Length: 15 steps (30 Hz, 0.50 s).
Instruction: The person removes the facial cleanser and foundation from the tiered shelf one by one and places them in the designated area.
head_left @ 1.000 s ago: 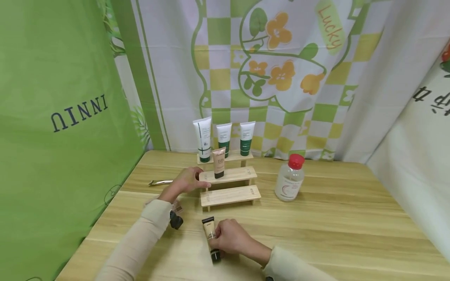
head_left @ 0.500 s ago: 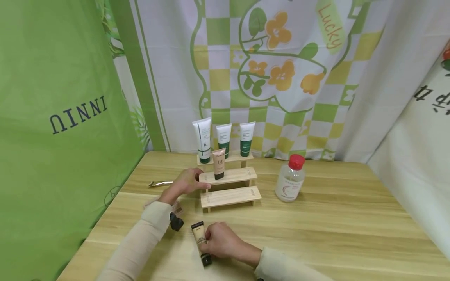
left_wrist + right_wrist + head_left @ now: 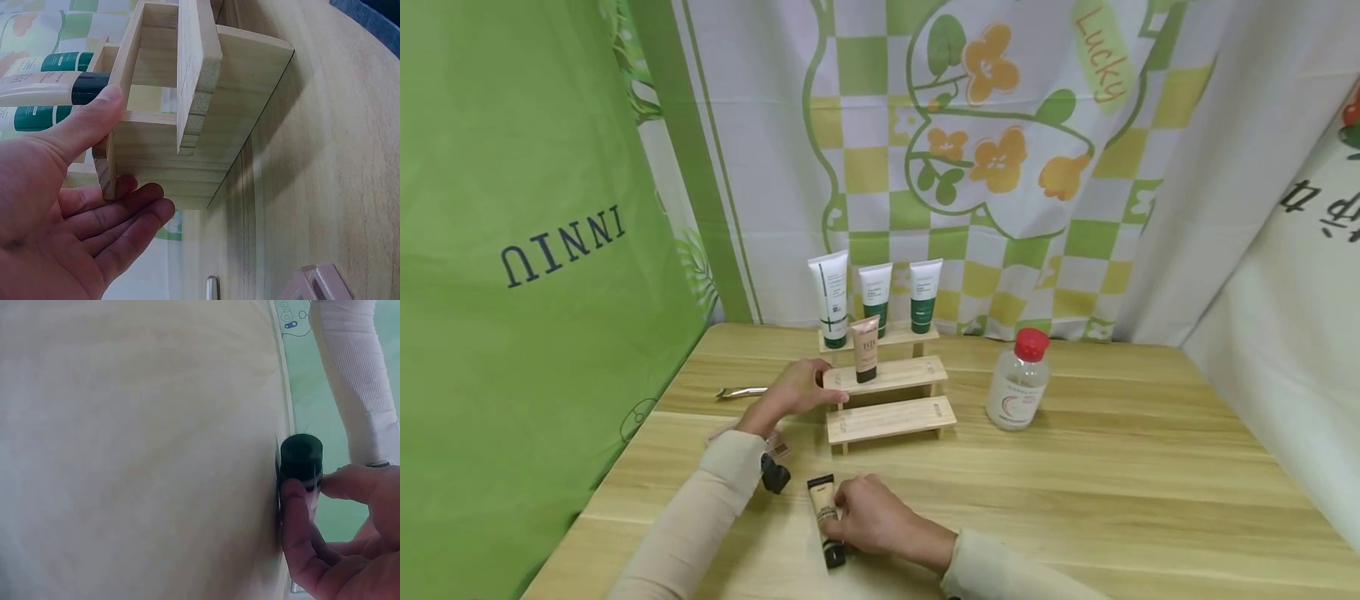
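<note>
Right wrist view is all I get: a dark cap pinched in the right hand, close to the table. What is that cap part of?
Observer: A yellowish tube; the head view shows most of its label side.
Operator: Good. What does the left wrist view show being gripped?
Observer: The wooden stand: the left hand grips the left end of its middle step.
Operator: Anything standing on that step?
Observer: Yes, one pink tube, upright with its dark end down, left of the step's middle.
</note>
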{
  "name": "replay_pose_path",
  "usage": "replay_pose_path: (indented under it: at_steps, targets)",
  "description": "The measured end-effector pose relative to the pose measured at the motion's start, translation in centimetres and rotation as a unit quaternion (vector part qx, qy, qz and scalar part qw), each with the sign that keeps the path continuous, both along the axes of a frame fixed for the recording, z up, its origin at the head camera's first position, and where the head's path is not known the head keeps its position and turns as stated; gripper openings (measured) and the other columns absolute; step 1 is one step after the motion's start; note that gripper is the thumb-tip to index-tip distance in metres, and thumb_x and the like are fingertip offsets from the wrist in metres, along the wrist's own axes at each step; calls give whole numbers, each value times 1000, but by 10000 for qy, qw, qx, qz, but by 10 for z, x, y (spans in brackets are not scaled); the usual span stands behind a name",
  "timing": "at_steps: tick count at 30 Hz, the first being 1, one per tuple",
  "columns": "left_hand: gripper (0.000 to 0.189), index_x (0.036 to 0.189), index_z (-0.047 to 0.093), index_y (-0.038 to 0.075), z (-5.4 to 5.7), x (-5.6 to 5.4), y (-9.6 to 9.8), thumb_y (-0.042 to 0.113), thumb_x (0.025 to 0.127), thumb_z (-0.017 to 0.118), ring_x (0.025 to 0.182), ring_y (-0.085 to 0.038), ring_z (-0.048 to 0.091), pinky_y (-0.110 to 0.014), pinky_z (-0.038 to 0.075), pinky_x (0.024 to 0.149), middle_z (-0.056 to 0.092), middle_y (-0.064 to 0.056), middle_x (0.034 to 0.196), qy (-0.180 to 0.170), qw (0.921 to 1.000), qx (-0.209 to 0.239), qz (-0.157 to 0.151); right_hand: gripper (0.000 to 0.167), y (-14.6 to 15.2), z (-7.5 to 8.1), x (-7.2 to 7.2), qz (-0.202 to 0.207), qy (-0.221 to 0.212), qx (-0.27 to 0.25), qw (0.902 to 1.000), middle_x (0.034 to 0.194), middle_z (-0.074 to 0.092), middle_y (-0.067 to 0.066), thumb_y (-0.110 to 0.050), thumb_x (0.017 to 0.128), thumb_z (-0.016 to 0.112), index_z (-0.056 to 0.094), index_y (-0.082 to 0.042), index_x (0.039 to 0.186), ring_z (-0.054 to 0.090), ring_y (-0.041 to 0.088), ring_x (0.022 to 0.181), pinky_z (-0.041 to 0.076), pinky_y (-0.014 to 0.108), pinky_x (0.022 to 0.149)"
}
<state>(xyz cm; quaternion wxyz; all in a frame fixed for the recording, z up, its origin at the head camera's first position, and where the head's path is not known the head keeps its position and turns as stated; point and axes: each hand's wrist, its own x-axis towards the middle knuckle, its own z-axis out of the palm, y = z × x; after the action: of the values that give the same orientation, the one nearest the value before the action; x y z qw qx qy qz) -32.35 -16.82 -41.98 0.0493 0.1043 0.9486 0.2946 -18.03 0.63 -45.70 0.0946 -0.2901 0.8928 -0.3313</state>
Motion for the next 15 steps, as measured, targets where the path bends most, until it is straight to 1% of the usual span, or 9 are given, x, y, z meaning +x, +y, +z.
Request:
replay_pose_path:
  at_steps: [1, 3, 5, 6, 8, 10, 12, 14, 15]
  targets:
    - [65, 128, 59, 2, 1, 0, 0, 38, 80, 81, 79, -19, 57, -31, 48, 68, 64, -7, 94, 14, 10000, -21, 5, 29, 1, 4, -3, -25, -68, 47, 10000, 50, 52, -9, -25, 82, 73, 63, -5, 64, 39, -2, 42, 32, 15, 43]
    - [64, 128, 59, 1, 3, 0, 0, 38, 80, 81, 78, -19, 56, -31, 47, 66, 64, -7, 92, 63, 10000, -58, -11, 31, 6, 12, -12, -137, -309, -23, 9994, 56, 62, -1, -27, 85, 73, 69, 2, 78, 50, 2, 46, 41, 18, 48]
    - [63, 126, 60, 1, 4, -1, -1, 38, 80, 81, 76, -19, 56, -30, 47, 64, 63, -6, 89, 111, 9999, -81, -40, 33, 12, 24, -26, -372, -424, -284, 9980, 65, 68, 7, -28, 88, 72, 70, 5, 93, 60, 8, 51, 49, 23, 52]
    - [61, 125, 61, 1, 4, -1, -1, 38, 80, 81, 75, -19, 55, -30, 46, 63, 63, -6, 88, 140, 9999, -82, -58, 33, 16, 31, -35, -559, -312, -441, 9970, 69, 69, 7, -27, 90, 71, 69, 5, 99, 62, 11, 54, 51, 26, 54]
    - [59, 122, 63, 2, 3, -1, -1, 38, 80, 81, 73, -18, 55, -29, 45, 62, 63, -5, 86, 175, 9998, -76, -81, 29, 24, 43, -53, -1000, -43, -852, 9913, 68, 67, 7, -23, 91, 69, 66, 5, 101, 62, 14, 52, 50, 28, 51]
    - [57, 120, 64, 2, 2, -1, -1, 38, 79, 82, 72, -18, 55, -29, 45, 61, 63, -5, 85, 151, 9998, -45, -86, 29, 31, 54, -71, -1527, 365, -1033, 9822, 75, 66, 6, -23, 92, 69, 64, 3, 104, 61, 14, 57, 48, 29, 51]
    - [55, 118, 64, 2, 1, -1, -1, 37, 79, 82, 72, -18, 54, -29, 44, 61, 63, -6, 85, 126, 9999, -13, -101, 36, 37, 61, -87, -2007, 635, -1056, 9719, 83, 65, 7, -26, 91, 71, 62, 2, 110, 60, 15, 65, 48, 30, 55]
    - [55, 118, 64, 2, 1, -1, -2, 37, 80, 82, 72, -18, 55, -29, 45, 61, 63, -6, 85, 105, 9999, 21, -104, 44, 40, 66, -99, -2227, 674, -1082, 9665, 93, 66, 12, -28, 89, 72, 59, 3, 117, 63, 20, 75, 51, 33, 61]
    - [55, 119, 63, 2, 1, 0, -2, 36, 80, 82, 72, -18, 55, -29, 45, 61, 63, -6, 86, 99, 9999, 33, -104, 47, 40, 68, -104, -2250, 688, -1090, 9658, 97, 65, 14, -28, 89, 73, 58, 4, 119, 63, 22, 81, 52, 35, 66]
